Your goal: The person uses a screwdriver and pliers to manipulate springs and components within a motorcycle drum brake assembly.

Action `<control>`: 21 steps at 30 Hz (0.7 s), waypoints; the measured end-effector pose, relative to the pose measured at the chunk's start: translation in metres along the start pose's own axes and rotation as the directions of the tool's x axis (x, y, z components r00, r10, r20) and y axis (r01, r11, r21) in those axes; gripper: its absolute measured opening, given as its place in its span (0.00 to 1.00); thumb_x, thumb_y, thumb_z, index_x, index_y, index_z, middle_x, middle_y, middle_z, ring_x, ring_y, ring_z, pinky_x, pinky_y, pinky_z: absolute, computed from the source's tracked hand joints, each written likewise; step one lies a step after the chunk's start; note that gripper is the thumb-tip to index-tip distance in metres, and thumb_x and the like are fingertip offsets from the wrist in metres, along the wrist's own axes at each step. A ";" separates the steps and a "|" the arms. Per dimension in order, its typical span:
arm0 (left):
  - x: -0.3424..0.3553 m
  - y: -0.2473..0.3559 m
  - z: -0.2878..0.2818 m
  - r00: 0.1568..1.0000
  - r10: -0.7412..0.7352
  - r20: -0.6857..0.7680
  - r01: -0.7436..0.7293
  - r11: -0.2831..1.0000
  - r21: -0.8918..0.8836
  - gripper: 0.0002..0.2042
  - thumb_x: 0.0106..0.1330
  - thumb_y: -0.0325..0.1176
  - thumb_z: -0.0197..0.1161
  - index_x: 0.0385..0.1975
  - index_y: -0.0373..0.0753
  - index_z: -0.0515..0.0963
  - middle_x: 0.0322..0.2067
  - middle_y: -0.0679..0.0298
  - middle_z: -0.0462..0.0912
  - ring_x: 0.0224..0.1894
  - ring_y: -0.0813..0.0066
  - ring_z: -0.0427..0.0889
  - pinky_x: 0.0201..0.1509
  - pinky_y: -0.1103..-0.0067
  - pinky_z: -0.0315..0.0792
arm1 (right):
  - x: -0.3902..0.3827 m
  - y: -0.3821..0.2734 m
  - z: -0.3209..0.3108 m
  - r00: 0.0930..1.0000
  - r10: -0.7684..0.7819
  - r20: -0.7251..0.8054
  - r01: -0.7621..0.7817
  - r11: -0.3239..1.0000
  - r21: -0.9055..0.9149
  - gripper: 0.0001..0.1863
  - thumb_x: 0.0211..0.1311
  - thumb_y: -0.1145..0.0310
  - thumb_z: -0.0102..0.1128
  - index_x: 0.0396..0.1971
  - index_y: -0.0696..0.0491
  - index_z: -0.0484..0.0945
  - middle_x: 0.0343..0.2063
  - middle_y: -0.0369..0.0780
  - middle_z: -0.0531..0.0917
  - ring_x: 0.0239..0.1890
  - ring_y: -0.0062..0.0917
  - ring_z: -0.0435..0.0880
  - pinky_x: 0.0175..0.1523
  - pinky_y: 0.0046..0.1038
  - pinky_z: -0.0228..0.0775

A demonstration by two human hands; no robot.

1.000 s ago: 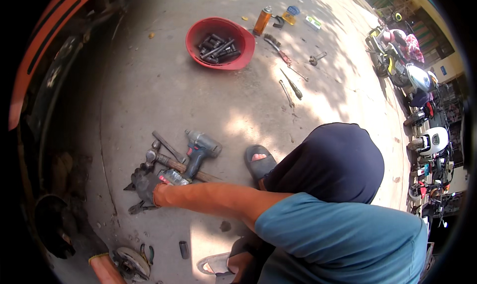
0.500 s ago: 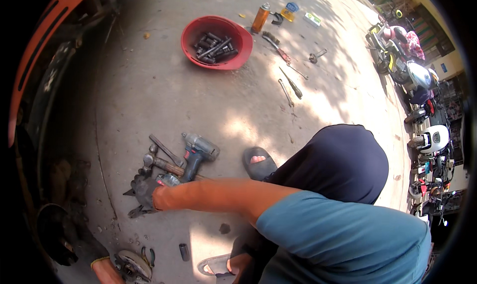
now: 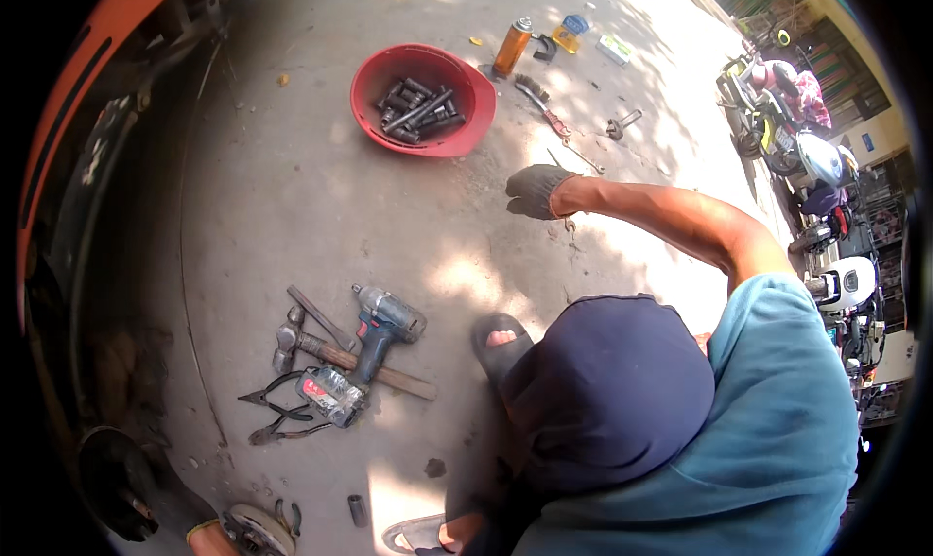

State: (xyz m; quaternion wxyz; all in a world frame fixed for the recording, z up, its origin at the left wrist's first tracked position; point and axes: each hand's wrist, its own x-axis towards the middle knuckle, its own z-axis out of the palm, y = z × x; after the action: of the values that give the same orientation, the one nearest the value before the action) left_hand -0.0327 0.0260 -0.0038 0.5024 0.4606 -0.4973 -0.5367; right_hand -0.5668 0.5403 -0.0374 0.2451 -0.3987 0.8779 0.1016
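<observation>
My right hand (image 3: 537,190), in a dark grey glove, reaches over the concrete with fingers extended, partly covering a wrench (image 3: 570,224) and a thin tool. It is just below a red hard hat (image 3: 471,114) full of dark steel sockets (image 3: 418,109). My left hand (image 3: 170,493), also gloved, is low at the left beside a dark round part (image 3: 107,473); its fingers are hidden in shadow. A cordless impact driver (image 3: 379,328), a wooden-handled hammer (image 3: 389,374), a steel bar (image 3: 316,308) and pliers (image 3: 277,415) lie in a pile left of my sandalled foot (image 3: 501,347).
An orange spray can (image 3: 512,49), a wire brush (image 3: 539,99) and small tools lie beyond. An orange vehicle panel (image 3: 92,41) curves along the left. A small round part (image 3: 258,527) and a loose socket (image 3: 357,510) are low in view. Parked scooters (image 3: 841,284) line the right.
My right hand has left the pliers pile and moved up and right toward the tools below the hard hat. My left hand stays low at the left.
</observation>
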 end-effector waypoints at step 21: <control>-0.034 0.014 -0.010 0.977 0.109 -0.183 -0.009 0.880 0.475 0.20 0.65 0.27 0.66 0.58 0.42 0.74 0.39 0.62 0.84 0.35 0.75 0.81 0.38 0.76 0.76 | -0.004 0.120 0.164 0.907 0.420 -0.032 -0.280 0.659 0.698 0.09 0.71 0.64 0.52 0.32 0.52 0.74 0.18 0.31 0.71 0.18 0.17 0.67 0.23 0.24 0.55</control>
State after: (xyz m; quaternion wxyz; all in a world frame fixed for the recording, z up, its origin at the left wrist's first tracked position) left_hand -0.0193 0.0593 0.0095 0.4402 0.6060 -0.5723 -0.3338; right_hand -0.5976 0.6839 -0.1782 0.2642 -0.1117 0.9326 -0.2191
